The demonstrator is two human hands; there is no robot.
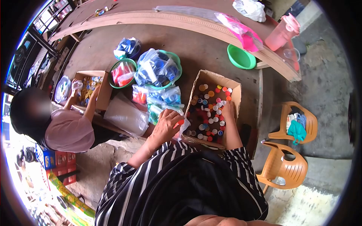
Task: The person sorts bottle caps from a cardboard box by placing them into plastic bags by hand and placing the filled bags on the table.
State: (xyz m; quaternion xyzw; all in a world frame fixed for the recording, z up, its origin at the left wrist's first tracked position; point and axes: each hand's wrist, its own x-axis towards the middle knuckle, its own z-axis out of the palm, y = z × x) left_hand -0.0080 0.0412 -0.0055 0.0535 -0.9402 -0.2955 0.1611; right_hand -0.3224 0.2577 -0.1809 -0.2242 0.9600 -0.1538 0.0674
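Note:
My left hand point(169, 121) is closed on a clear plastic bag point(183, 127) at the near left edge of a cardboard box point(234, 83). Something red, probably a cap, shows beside its fingertips. Inside the box lie many loose bottle caps point(215, 119) in red, white, orange and blue. Over the box's right side reaches my right hand point(228, 112), its fingers drawn together among the caps. What they pinch, if anything, is too small to make out. Just left of my left hand lie filled bags with green caps point(154, 113) and blue caps point(169, 94).
A person point(69, 128) at left works with both hands in another cap-filled box point(102, 94). Bagged caps fill a green basin point(177, 60) and a smaller basin point(128, 84). Flat plastic bags point(126, 116) lie nearby. An empty green bowl point(241, 62) and orange chairs point(290, 165) are at right.

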